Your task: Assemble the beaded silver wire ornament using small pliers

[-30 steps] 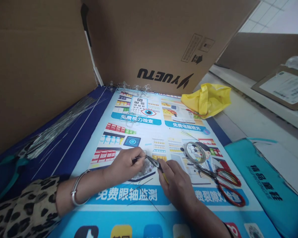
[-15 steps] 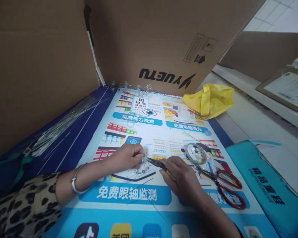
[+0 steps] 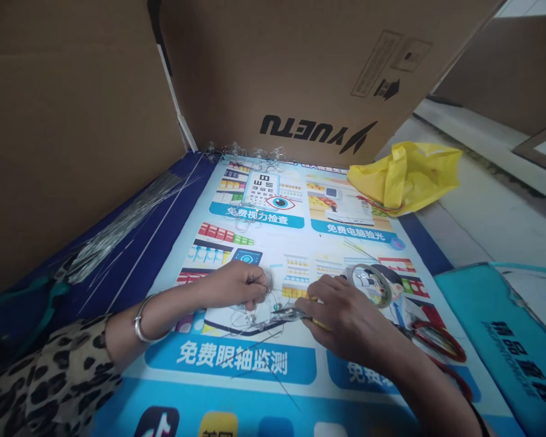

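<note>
My left hand [image 3: 244, 284] pinches a thin wire piece with clear beads [image 3: 251, 318], which hangs below the fingertips over the printed sheet [image 3: 295, 258]. My right hand [image 3: 339, 308] is wrapped round yellow-handled pliers [image 3: 292, 314]. Their jaws point left at the beaded wire, close to its lower part; whether they grip it is too blurred to tell. Loose cut wires [image 3: 259, 349] lie on the sheet below the hands. A roll of clear tape [image 3: 382, 286] lies just beyond my right hand. Red-handled scissors [image 3: 441, 343] are partly covered by my right forearm.
Several beaded wire pieces [image 3: 248, 152] lie along the cardboard box [image 3: 273, 73] at the back. On the left are a bundle of straight wires [image 3: 118, 227] and a teal-handled tool [image 3: 50, 300]. A yellow bag [image 3: 404, 179] and a teal box [image 3: 495, 328] stand right.
The pliers have swung lower and turned more level, and their jaws look wider apart. My right forearm now covers more of the scissors. The view has shifted slightly.
</note>
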Demonstrator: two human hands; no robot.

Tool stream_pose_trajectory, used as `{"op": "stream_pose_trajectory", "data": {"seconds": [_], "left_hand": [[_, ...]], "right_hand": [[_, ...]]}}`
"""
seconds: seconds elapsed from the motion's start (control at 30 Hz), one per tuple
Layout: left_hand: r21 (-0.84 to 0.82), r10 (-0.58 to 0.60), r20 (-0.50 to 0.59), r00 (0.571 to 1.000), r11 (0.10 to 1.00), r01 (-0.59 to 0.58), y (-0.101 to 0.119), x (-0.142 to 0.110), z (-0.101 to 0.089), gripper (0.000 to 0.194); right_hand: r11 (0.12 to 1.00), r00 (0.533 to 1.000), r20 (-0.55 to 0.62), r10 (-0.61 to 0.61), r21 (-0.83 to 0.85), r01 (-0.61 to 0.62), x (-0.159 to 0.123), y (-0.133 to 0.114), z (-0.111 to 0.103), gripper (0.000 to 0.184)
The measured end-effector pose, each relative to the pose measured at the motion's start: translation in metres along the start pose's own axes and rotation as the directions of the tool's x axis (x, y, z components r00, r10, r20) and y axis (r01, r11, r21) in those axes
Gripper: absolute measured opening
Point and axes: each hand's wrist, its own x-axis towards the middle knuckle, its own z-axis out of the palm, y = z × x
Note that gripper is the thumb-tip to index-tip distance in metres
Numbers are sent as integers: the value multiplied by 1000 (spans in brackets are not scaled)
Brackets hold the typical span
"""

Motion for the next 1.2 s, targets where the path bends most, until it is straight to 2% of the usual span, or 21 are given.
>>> {"op": "stream_pose_trajectory", "data": {"seconds": [0.13,0.23,0.37,0.5,0.67,0.83,0.93,1.0,1.03,1.07,1.1,1.2], "left_hand": [[100,30,-45,999,995,-25,-2,2,2,10],[287,76,-144,987,957,-32,-3,4,4,12],[600,245,-264,933,799,-40,-6,7,2,20],[773,373,-256,892,633,-43,-9,7,0,28],[818,465,-209,860,565,-107,-14,5,0,30],[796,517,-186,835,577,-180,-15,2,-2,30],[765,599,-202,775,591,-257,-12,-3,-2,25],[764,662,-201,722,568,-307,-10,-7,-2,15],[773,679,-181,711,545,-324,-9,-10,-1,9],[785,684,-152,713,522,-334,-8,-12,1,7],[798,667,-118,735,505,-330,-7,-14,3,9],[820,532,-89,842,519,-242,-6,-17,9,16]], "right_hand": [[999,999,-37,-27,46,29,0,6,6,16],[997,997,-73,-40,66,45,2,7,13,16],[996,991,-124,-55,57,63,1,10,18,17],[996,984,-163,-78,37,85,-4,13,23,21],[995,967,-241,-80,34,91,-10,11,31,23],[998,978,-204,-54,30,61,-14,7,34,23],[998,979,-198,-57,9,60,-15,6,34,24],[998,979,-195,-58,-3,59,-15,6,34,25],[998,979,-197,-58,-4,58,-15,6,34,25],[998,978,-200,-56,-3,56,-14,6,34,25],[998,978,-203,-55,0,56,-14,6,35,24],[998,976,-212,-52,17,56,-13,6,36,23]]}}
